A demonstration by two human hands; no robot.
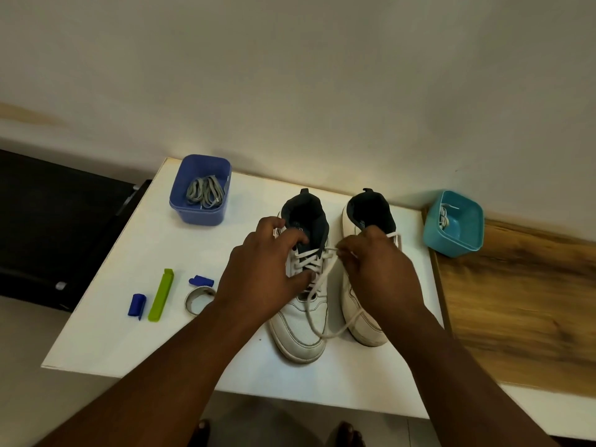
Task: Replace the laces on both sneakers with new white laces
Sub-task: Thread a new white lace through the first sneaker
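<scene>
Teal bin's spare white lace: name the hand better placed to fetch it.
Right. The right hand is nearer the teal bin at the right edge, though its fingers pinch the white lace. The left hand holds the left sneaker.

Sneakers smooth white leather-look, dark cloth lining. White lace woven cloth. Bench smooth matt white; wood-grain surface beside. Blue tub, teal tub plastic.

Both bare forearms reach up from the bottom of the frame toward its centre. The left hand is curled, fingers bent and thumb stretched rightward. The right hand is curled, fingertips pinched together.
</scene>
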